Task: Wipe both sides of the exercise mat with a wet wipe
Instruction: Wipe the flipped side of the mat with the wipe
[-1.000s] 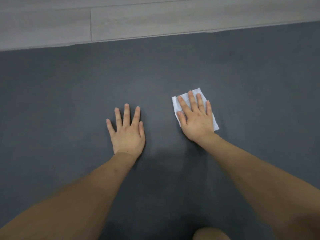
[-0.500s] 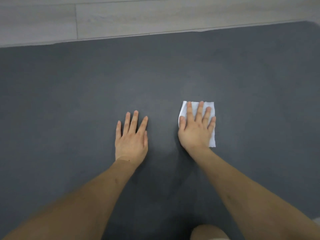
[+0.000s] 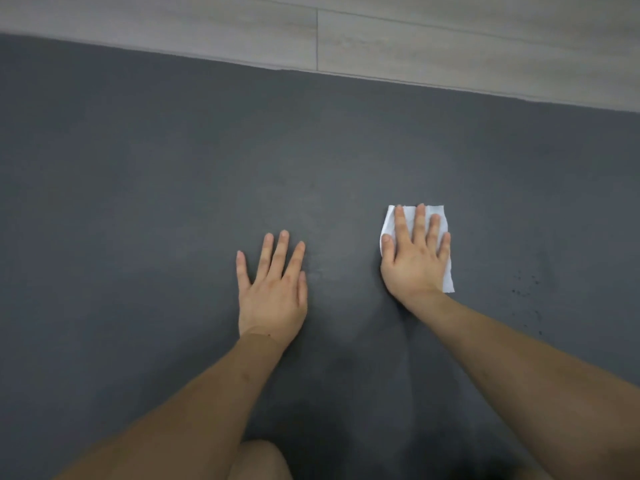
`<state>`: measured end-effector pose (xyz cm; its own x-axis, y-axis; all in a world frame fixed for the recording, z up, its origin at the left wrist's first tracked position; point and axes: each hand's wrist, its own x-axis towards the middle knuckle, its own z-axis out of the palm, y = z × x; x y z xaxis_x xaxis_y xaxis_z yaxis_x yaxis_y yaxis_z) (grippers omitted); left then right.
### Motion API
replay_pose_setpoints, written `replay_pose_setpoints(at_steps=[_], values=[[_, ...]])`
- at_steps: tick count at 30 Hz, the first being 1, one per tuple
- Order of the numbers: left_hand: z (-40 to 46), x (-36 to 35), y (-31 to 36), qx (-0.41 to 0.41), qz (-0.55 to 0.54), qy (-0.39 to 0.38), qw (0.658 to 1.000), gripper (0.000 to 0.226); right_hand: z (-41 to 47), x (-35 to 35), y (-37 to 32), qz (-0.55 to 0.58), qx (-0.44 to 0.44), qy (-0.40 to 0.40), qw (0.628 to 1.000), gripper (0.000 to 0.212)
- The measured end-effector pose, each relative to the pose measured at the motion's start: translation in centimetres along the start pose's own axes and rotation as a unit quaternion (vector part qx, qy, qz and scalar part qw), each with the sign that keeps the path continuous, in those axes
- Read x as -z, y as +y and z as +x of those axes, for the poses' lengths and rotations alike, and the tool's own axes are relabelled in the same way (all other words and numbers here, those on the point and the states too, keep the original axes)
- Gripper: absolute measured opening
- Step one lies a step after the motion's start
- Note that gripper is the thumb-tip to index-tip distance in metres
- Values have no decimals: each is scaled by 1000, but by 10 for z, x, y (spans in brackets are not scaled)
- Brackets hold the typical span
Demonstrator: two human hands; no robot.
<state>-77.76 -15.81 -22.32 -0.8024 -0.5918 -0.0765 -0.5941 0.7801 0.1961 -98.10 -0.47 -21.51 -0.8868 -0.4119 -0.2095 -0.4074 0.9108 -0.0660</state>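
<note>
The dark grey exercise mat (image 3: 156, 188) lies flat and fills most of the view. My right hand (image 3: 415, 258) presses a white wet wipe (image 3: 447, 271) onto the mat with straight, spread fingers; the wipe shows past the fingertips and along the hand's right side. My left hand (image 3: 273, 289) rests flat on the mat to the left of it, fingers straight, holding nothing.
Pale wood-look flooring (image 3: 415, 39) runs along the mat's far edge. Small dark specks (image 3: 526, 289) dot the mat to the right of the wipe. A bare knee (image 3: 259, 459) shows at the bottom centre.
My right hand has slid the wipe toward me and turned it straighter. The view has rotated, so the mat's far edge now slants down to the right. My left hand stays planted.
</note>
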Motion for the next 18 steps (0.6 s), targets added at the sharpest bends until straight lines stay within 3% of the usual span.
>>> replay_pose_setpoints(at_steps=[11,15,18], values=[[4,1,7,-2,-2,0,1000,61,-14,-6,-25,8,6,10,1000,59],[3,4,7,4,-12,-10,1000,58,-51,-17,-75,-6,137,-6,991,59],[2,8,9,12,-17,-30,999,57,-69,-19,-70,-5,222,-8,975,57]])
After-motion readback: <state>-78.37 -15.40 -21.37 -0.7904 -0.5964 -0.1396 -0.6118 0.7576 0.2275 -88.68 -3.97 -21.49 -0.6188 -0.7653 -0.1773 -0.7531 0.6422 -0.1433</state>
